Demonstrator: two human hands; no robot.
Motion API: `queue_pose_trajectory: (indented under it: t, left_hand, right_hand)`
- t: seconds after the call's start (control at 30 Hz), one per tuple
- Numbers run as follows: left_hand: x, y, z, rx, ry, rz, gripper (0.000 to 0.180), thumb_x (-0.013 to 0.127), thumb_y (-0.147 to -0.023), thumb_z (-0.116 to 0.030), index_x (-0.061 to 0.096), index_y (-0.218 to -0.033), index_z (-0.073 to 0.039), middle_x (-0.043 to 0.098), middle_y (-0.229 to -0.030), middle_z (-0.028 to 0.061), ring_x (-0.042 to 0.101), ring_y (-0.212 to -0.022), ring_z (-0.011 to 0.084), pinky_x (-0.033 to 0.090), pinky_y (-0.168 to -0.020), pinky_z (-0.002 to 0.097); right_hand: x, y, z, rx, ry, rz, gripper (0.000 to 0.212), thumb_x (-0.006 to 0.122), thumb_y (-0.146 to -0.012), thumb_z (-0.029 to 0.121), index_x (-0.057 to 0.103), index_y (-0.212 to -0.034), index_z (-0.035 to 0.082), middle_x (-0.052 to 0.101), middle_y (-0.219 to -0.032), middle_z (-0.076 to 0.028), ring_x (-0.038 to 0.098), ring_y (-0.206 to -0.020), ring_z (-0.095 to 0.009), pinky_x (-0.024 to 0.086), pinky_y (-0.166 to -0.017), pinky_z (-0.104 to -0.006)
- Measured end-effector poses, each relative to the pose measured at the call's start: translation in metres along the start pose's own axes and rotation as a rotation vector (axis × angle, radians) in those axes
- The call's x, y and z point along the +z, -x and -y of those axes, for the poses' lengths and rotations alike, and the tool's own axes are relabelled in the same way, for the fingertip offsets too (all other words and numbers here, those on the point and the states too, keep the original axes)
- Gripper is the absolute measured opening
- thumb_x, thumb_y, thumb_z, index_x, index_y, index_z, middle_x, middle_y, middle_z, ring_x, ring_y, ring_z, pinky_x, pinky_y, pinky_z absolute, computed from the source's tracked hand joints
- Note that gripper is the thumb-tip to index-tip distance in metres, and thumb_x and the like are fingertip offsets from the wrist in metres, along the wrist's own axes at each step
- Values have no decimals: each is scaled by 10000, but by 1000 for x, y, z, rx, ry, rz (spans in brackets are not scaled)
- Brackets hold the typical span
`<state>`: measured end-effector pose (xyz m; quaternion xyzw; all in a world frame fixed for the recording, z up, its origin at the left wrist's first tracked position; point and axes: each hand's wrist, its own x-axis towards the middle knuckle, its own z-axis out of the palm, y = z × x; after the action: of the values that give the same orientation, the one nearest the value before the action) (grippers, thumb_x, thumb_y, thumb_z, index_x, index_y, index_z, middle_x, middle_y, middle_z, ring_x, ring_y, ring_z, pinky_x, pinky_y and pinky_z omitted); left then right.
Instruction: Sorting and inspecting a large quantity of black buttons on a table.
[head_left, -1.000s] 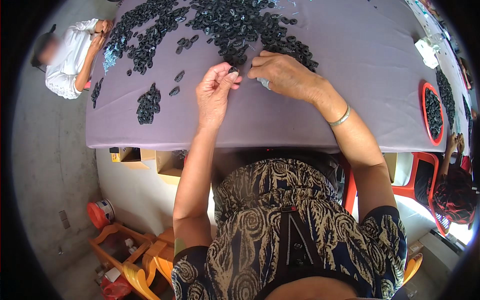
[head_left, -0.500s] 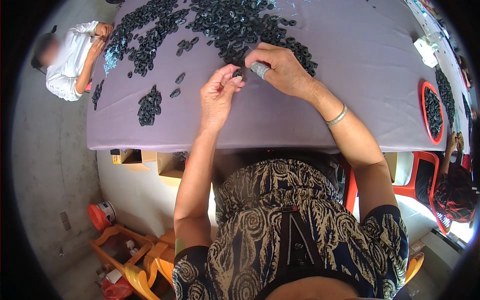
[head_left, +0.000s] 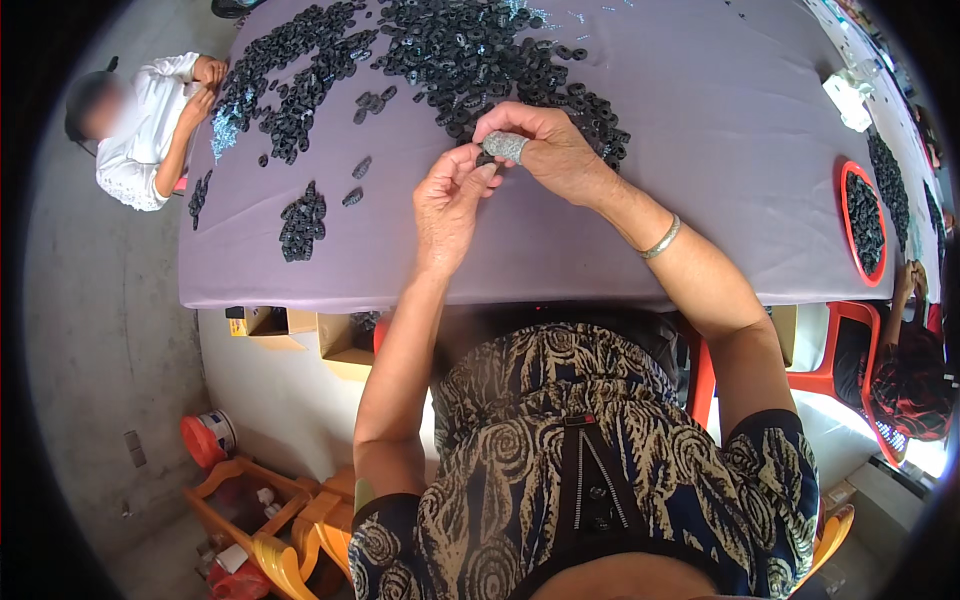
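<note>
My left hand (head_left: pixel 447 207) pinches small black piece (head_left: pixel 485 159); right hand (head_left: pixel 553 150) meets it, grip hidden, I can't tell. From hands: black heap (head_left: pixel 450 62) twelve o'clock, red basket (head_left: pixel 873 281) three o'clock.

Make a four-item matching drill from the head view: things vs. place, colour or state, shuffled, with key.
Column 1
1. Left hand
2. Bracelet
3. Basin
4. Tablecloth

Column 2
A. Red, filled with black parts
B. Greyish purple, spread beneath loose piles
C. Pinching a small black part
D. Around the right forearm

Pairs: 1-C, 2-D, 3-A, 4-B
</note>
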<state>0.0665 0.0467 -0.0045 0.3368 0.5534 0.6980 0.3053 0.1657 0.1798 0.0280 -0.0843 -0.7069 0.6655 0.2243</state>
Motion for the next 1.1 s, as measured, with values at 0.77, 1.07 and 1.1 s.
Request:
queue_pose_trajectory:
  t: [0.77,1.07,1.1]
  left_hand:
    - [0,0,3,0,-54,-40,247,619,-887,11,614,-1133,37,648,-943,41,619,-769,98,511,-691,226]
    - [-1,2,0,-28,-79,-47,235,623,-880,21,625,-1114,42,643,-916,34,610,-736,95,509,-674,223]
    - [-2,2,1,-34,-79,-41,227,623,-874,29,629,-1101,39,630,-913,22,620,-745,97,501,-660,220]
  right_hand:
    - [-13,-1,6,-211,515,52,120,627,-829,5,633,-939,53,610,-821,-34,595,-730,-129,478,-651,-271]
    - [-7,-1,1,-352,544,18,110,646,-800,-10,597,-888,34,592,-781,-61,592,-688,-185,478,-608,-302]
    - [-6,-1,1,-362,554,20,110,650,-795,-9,592,-879,33,587,-775,-62,588,-683,-192,474,-599,-308]
